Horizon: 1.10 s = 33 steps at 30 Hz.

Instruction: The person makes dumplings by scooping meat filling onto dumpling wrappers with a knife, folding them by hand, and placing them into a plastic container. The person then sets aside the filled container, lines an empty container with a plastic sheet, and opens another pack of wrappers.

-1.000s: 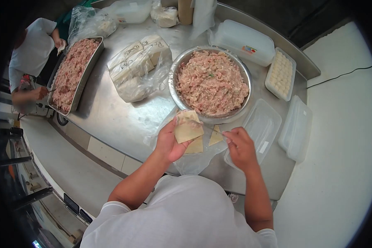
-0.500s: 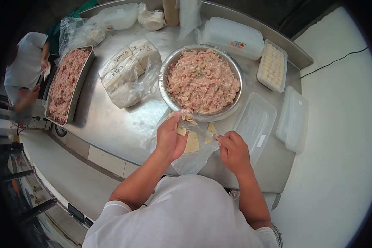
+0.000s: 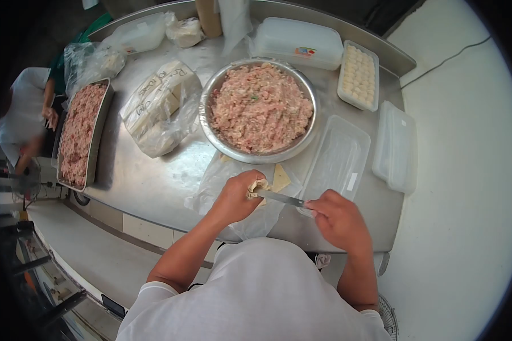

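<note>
My left hand (image 3: 237, 198) is closed around a gathered dough wrapper (image 3: 258, 187), whose ruffled top shows above the fingers. In my right hand (image 3: 338, 217) is a flat metal spatula (image 3: 283, 198), its tip at the wrapper's opening. Whatever is inside the wrapper is mostly hidden. Just beyond my hands stands a steel bowl (image 3: 209, 128) heaped with ground meat mix (image 3: 261, 108). A loose wrapper piece (image 3: 280, 178) lies on a clear plastic sheet (image 3: 207, 186) under my hands.
Left are a meat-filled tray (image 3: 100, 126), a bagged wrapper stack (image 3: 158, 108) and a co-worker (image 3: 24, 113). Right are an open plastic container (image 3: 337, 159), lids (image 3: 395, 146) and a box of dumplings (image 3: 359, 76). A closed container (image 3: 298, 42) stands behind the bowl.
The flat wrapper on my left palm is now gathered inside my closed fingers. The spatula has moved to its top. The view has shifted, and the co-worker's hands have moved.
</note>
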{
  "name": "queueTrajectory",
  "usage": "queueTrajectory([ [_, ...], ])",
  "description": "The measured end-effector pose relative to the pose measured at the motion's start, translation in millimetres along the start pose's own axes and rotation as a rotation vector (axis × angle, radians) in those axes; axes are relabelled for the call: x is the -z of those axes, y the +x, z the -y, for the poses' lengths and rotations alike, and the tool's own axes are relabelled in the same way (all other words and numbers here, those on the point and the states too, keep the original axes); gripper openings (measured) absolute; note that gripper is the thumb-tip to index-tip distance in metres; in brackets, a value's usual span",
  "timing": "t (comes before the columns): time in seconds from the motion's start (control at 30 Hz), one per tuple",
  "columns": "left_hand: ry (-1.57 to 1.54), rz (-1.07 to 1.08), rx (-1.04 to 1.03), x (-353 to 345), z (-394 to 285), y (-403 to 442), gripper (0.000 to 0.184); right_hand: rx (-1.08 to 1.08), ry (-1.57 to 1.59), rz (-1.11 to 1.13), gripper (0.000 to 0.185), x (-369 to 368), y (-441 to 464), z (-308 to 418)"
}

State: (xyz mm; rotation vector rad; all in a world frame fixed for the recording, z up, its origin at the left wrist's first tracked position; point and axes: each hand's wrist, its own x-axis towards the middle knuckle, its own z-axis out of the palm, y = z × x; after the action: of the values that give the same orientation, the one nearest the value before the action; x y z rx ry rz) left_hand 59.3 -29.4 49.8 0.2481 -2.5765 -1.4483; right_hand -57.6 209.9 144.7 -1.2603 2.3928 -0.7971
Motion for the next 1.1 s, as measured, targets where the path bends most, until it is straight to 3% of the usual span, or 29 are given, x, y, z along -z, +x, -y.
queueTrajectory([
  [0.03, -0.005, 0.015, -0.006, -5.2, -1.2, 2.4, 0.02, -0.064, 0.048, -0.036, 0.015, 9.4, -6.5, -7.5],
  [0.1, -0.364, 0.036, 0.289, -13.2, -9.0, 11.8, 0.018, -0.144, 0.097, -0.084, 0.013, 16.0, -15.4, -17.3],
  [0.17, -0.359, 0.087, 0.286, -16.3, -26.2, 21.9, 0.018, -0.214, 0.305, -0.243, 0.013, 9.9, -23.3, -29.0],
  [0.3, -0.465, 0.158, 0.192, -62.7, -27.4, 31.4, 0.02, -0.488, 0.497, -0.149, 0.017, -49.2, -46.3, -54.9],
  [0.33, -0.463, 0.174, 0.189, -74.0, -35.1, 31.5, 0.02, -0.418, 0.684, -0.24, 0.02, -71.3, -46.7, -52.0],
  [0.4, -1.099, 0.359, 0.42, -96.7, -50.9, 28.4, 0.025, -0.351, 0.873, -0.349, 0.022, -90.6, -50.6, -42.6],
  [0.43, -1.092, 0.378, 0.426, -104.7, -54.6, 26.6, 0.025, -0.455, 1.285, -0.354, 0.026, -96.1, -54.1, -38.8],
  [0.47, -0.898, 0.314, 0.203, -112.2, -56.8, 24.3, 0.027, -0.549, 1.701, -0.353, 0.029, -99.0, -58.1, -37.6],
  [0.53, -0.532, 0.196, -0.201, -119.7, -53.1, 24.5, 0.029, -0.591, 1.668, -0.449, 0.033, -100.5, -62.1, -43.2],
  [0.6, -0.454, 0.299, -0.266, -110.8, -55.7, 28.7, 0.028, -0.634, 1.629, -0.541, 0.037, -103.4, -68.4, -52.7],
  [0.73, -0.286, 0.497, -0.482, -106.7, -49.0, 46.8, 0.024, -0.665, 1.573, -0.497, 0.035, -95.0, -89.2, -72.7],
  [0.8, -0.127, 0.53, -0.48, -115.8, -35.0, 58.8, 0.022, -0.722, 1.492, -0.45, 0.032, -93.0, -94.3, -82.9],
  [0.87, 0.029, 0.557, -0.478, -123.1, -24.5, 71.4, 0.021, -0.652, 0.576, -0.661, 0.026, -100.0, -99.3, -101.3],
  [0.97, 0.118, 0.606, -0.363, -132.1, -22.6, 83.8, 0.016, -0.779, 0.357, -0.661, 0.022, -77.8, -102.0, -105.8],
  [1.07, 0.079, 0.648, -0.392, -139.0, -31.7, 83.5, 0.014, -0.802, 0.396, -0.679, 0.025, -85.2, -103.1, -119.9],
  [1.1, 0.165, 0.73, -0.316, -142.5, -35.3, 83.8, 0.014, -0.799, 0.395, -0.679, 0.025, -88.9, -102.9, -124.3],
])
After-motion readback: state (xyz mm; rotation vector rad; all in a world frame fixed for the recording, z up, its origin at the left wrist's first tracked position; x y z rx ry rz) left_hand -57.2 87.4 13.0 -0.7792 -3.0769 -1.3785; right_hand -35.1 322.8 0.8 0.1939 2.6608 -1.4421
